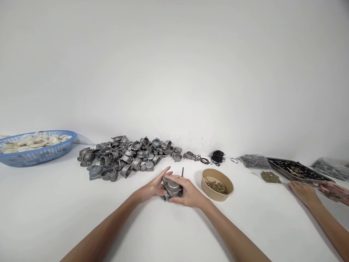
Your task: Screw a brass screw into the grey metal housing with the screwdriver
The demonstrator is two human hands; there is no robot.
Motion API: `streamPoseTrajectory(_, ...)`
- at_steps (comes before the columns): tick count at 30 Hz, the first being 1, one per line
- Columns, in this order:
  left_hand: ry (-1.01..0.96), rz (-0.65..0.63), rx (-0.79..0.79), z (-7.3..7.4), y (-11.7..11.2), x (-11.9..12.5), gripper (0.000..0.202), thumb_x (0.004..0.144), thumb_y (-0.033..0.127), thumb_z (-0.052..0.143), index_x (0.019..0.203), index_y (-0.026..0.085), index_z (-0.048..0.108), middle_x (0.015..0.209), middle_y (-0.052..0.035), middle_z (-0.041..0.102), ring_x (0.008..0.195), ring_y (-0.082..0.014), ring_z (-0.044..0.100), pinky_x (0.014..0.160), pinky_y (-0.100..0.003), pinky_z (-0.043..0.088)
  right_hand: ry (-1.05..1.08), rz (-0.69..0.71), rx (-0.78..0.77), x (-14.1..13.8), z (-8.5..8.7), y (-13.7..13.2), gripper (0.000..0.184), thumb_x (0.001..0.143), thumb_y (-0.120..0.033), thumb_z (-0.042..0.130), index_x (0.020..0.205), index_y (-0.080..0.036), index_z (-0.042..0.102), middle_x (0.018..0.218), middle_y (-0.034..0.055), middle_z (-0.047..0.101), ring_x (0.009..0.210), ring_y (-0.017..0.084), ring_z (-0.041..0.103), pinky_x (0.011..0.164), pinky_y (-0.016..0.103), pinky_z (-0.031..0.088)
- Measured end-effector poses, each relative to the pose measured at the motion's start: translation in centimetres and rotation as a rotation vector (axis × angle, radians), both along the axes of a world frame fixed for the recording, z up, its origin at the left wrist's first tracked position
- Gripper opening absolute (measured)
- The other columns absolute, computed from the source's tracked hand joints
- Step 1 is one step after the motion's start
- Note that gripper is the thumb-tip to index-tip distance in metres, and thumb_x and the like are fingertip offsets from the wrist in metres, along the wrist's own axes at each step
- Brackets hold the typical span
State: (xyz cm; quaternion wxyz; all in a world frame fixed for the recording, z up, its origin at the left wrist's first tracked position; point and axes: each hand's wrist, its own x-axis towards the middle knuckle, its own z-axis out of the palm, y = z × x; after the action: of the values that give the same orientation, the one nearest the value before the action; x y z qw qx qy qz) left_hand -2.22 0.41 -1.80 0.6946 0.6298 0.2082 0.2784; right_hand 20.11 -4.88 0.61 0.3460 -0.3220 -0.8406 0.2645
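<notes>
Both of my hands hold one grey cast-metal housing (172,187) just above the white table, near its middle. My left hand (152,188) cups the part from the left, fingers spread over its top. My right hand (189,193) wraps it from the right. A thin black tool (182,171) lies on the table just behind the part. A brown paper bowl (217,185) of small brass screws stands right of my right hand. A heap of similar grey metal housings (128,156) lies behind my hands.
A blue plastic basket (35,154) of white rings sits far left. Black rubber O-rings (212,158) lie near the wall. At right are a dark tray (297,170) of small parts, bags of hardware and a loose brass pile (269,177). Another person's hands (313,193) work there.
</notes>
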Motion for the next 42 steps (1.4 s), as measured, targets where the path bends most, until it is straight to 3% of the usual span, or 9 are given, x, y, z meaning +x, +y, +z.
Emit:
streamPoseTrajectory(5,-0.028,0.03,0.063,0.6,0.4,-0.5,0.095,0.08,0.03,0.075,0.156,0.042,0.019,0.167,-0.0085,0.012,0.137,-0.0352,0.044,0.108,-0.047,0.041,0.121,-0.127,0.047,-0.4,-0.6,0.1,0.065,0.065,-0.027,0.089,0.126,-0.028,0.067,0.125,0.0065,0.069,0.116,0.027,0.064,0.102,0.039,0.049)
streamPoseTrajectory(9,0.143,0.247,0.107,0.9,0.7,-0.4,0.074,0.09,0.047,0.061,0.154,0.035,0.027,0.162,-0.0129,0.025,0.13,-0.033,0.052,0.097,-0.044,0.05,0.248,-0.309,0.122,1.4,1.9,0.0,0.064,0.071,-0.031,0.085,0.131,-0.028,0.063,0.13,0.0069,0.067,0.12,0.026,0.063,0.104,0.041,0.05)
streamPoseTrajectory(12,0.254,0.336,0.151,0.7,0.8,-0.1,0.064,0.091,0.054,0.055,0.148,0.029,0.038,0.153,-0.015,0.039,0.119,-0.0299,0.06,0.093,-0.042,0.053,0.313,-0.587,0.365,5.6,4.4,0.4,0.064,0.074,-0.04,0.083,0.133,-0.027,0.061,0.128,0.0091,0.068,0.113,0.027,0.066,0.1,0.044,0.053)
streamPoseTrajectory(15,0.306,0.311,0.206,0.4,0.6,0.2,0.055,0.091,0.054,0.057,0.14,0.029,0.049,0.147,-0.0121,0.047,0.114,-0.0274,0.062,0.095,-0.041,0.052,0.178,-0.869,0.666,12.2,5.2,1.0,0.064,0.076,-0.043,0.08,0.134,-0.025,0.061,0.131,0.0101,0.066,0.119,0.028,0.061,0.105,0.046,0.049)
streamPoseTrajectory(18,0.382,0.279,0.283,0.4,0.4,0.2,0.049,0.091,0.053,0.056,0.135,0.031,0.053,0.148,-0.0082,0.047,0.116,-0.0262,0.06,0.096,-0.039,0.051,0.097,-1.22,0.668,19.0,3.5,1.7,0.068,0.077,-0.049,0.076,0.136,-0.019,0.059,0.128,0.0129,0.066,0.115,0.03,0.062,0.102,0.046,0.048)
streamPoseTrajectory(20,0.419,0.272,0.308,0.5,0.4,0.2,0.049,0.091,0.053,0.056,0.135,0.032,0.054,0.148,-0.0068,0.047,0.118,-0.0265,0.058,0.097,-0.038,0.051,0.05,-1.519,0.48,22.4,1.5,2.0,0.066,0.074,-0.049,0.075,0.133,-0.023,0.062,0.13,0.0101,0.065,0.116,0.03,0.061,0.101,0.044,0.047)
streamPoseTrajectory(24,0.464,0.265,0.315,0.6,0.4,0.1,0.053,0.089,0.056,0.056,0.137,0.031,0.053,0.144,-0.0082,0.052,0.117,-0.0273,0.058,0.098,-0.039,0.049,0.078,-1.777,0.262,25.8,-1.7,1.9,0.068,0.069,-0.045,0.077,0.132,-0.023,0.061,0.119,0.015,0.069,0.106,0.036,0.063,0.091,0.049,0.049)
streamPoseTrajectory(31,0.499,0.248,0.291,0.9,0.1,-0.2,0.058,0.089,0.059,0.055,0.139,0.031,0.051,0.124,-0.0107,0.063,0.114,-0.0277,0.059,0.099,-0.041,0.045,0.081,-1.937,0.014,26.8,-3.2,1.8,0.066,0.066,-0.055,0.077,0.122,-0.026,0.057,0.106,0.0146,0.069,0.098,0.038,0.065,0.081,0.05,0.051)
streamPoseTrajectory(42,0.524,0.284,0.27,1.8,-0.6,0.0,0.057,0.087,0.059,0.059,0.137,0.033,0.054,0.118,-0.0093,0.063,0.112,-0.0283,0.059,0.097,-0.04,0.045,0.041,-1.945,-0.02,26.1,-3.2,2.0,0.086,0.066,-0.06,0.075,0.135,-0.024,0.04,0.13,0.0216,0.057,0.115,0.04,0.058,0.089,0.051,0.047)
